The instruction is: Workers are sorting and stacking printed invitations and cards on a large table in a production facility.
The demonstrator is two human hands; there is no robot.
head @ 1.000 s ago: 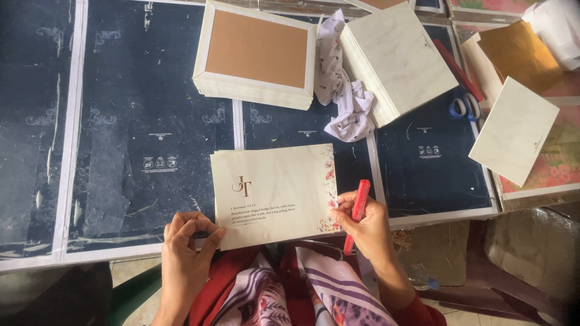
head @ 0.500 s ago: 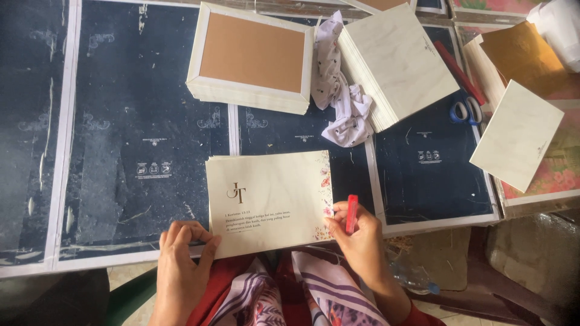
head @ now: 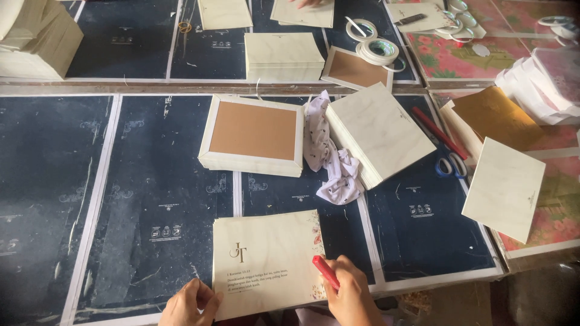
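Our left hand [head: 190,303] lay with its fingers spread flat on the lower left corner of the cream printed card [head: 267,263], which sat on the dark table mat [head: 151,199] at the near edge. The card bore a gold monogram, small text and a floral right margin. Our right hand [head: 349,294] was closed on a red pen [head: 325,271], seemingly pressing the card's right edge; both wrists were cut off below.

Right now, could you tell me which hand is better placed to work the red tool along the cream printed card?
Probably the right hand: it already grips the red stick-shaped tool at the cream printed card's right edge, while the left hand rests at its lower left corner.
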